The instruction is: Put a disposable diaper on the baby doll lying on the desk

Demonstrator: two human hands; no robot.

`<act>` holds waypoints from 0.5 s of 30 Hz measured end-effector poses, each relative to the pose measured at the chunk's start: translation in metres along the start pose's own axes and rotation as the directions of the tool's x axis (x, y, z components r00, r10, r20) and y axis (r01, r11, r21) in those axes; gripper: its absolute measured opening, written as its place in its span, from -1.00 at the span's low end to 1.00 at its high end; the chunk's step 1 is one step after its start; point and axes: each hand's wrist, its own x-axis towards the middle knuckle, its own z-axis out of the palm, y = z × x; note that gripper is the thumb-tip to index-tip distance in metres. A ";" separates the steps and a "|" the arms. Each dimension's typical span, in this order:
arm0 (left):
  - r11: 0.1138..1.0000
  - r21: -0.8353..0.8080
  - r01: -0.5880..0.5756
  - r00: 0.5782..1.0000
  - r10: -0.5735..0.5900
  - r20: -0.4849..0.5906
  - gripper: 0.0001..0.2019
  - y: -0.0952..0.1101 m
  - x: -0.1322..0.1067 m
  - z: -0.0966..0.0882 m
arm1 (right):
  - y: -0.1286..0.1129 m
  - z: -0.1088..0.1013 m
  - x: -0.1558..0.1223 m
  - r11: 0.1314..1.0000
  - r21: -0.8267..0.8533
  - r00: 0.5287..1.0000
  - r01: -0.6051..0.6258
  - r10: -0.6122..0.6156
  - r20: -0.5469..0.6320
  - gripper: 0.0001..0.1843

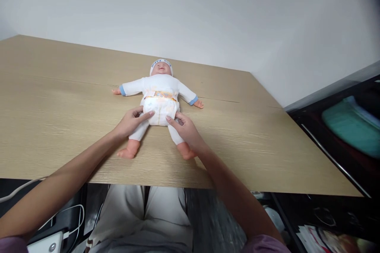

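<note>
A baby doll in a white outfit with blue cuffs and a lettered white cap lies on its back, its arms spread and its feet toward me. Around its hips is a white diaper with an orange patterned waistband. My left hand grips the diaper's edge at the leg on the left, thumb on the front. On the opposite leg edge, my right hand pinches the diaper between thumb and fingers. Some fingertips of both hands are hidden behind the diaper and the doll's legs.
The doll rests on a light wooden table set against a white wall. Beyond the table's right edge stands a dark shelf holding a green item. Below the front edge are a white device with a cable, and papers at lower right.
</note>
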 end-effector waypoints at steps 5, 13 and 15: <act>0.992 -0.104 0.072 0.996 -0.076 -0.036 -0.52 0.001 -0.002 0.001 | -0.004 0.001 -0.006 0.998 -0.035 0.995 -0.047 0.044 -0.092 -0.60; 0.992 0.122 -0.014 0.994 0.027 -0.105 -0.48 -0.002 -0.002 -0.003 | -0.001 0.006 -0.013 0.890 -0.452 0.941 0.055 -0.198 -0.276 -0.71; 0.984 0.171 -0.052 0.985 0.078 -0.151 -0.50 0.000 -0.007 -0.005 | -0.001 0.003 -0.017 0.898 -0.435 0.946 0.063 -0.193 -0.260 -0.70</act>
